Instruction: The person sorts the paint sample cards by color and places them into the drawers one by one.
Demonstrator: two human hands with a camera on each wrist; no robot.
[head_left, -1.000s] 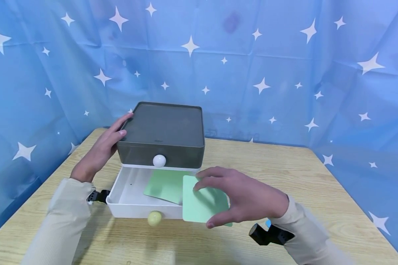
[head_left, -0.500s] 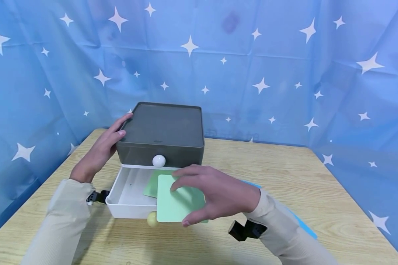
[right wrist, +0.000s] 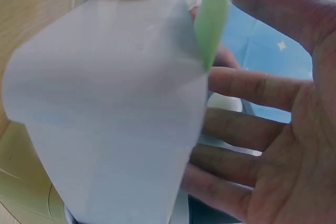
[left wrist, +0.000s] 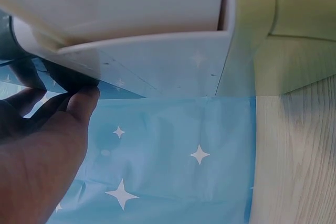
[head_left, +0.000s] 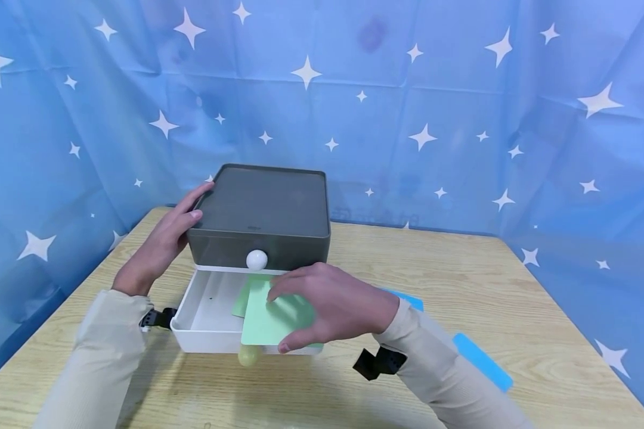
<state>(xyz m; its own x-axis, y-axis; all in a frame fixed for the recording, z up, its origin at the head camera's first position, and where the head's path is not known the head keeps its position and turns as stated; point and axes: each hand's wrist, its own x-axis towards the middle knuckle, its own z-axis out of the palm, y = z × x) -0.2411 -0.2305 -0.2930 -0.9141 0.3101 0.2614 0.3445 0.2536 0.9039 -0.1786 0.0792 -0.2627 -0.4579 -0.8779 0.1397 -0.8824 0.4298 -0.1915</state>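
A two-drawer storage box has a dark grey upper body (head_left: 268,202) and a white lower drawer (head_left: 206,310), which is pulled out. My left hand (head_left: 163,238) rests on the box's left side, its fingers along the top edge; in the left wrist view the thumb touches the side. My right hand (head_left: 338,304) pinches a thin light-green square card (head_left: 260,325) by its edges, tilted above the drawer's right part. Under it a second green card (head_left: 240,304) lies in the drawer, mostly covered. In the right wrist view the held card (right wrist: 211,24) shows edge-on beside the drawer wall (right wrist: 105,77).
The upper drawer has a white knob (head_left: 256,260); the lower has a yellowish knob (head_left: 249,356). On the wooden table (head_left: 451,268) to the right lie a blue strip (head_left: 483,362) and another blue piece (head_left: 408,299), partly behind the right arm. A starry blue curtain (head_left: 354,119) surrounds the table.
My right hand has carried the green card leftward from the drawer's right front corner, then slightly back over the drawer. The blue pieces have come into view. My left hand stays put.
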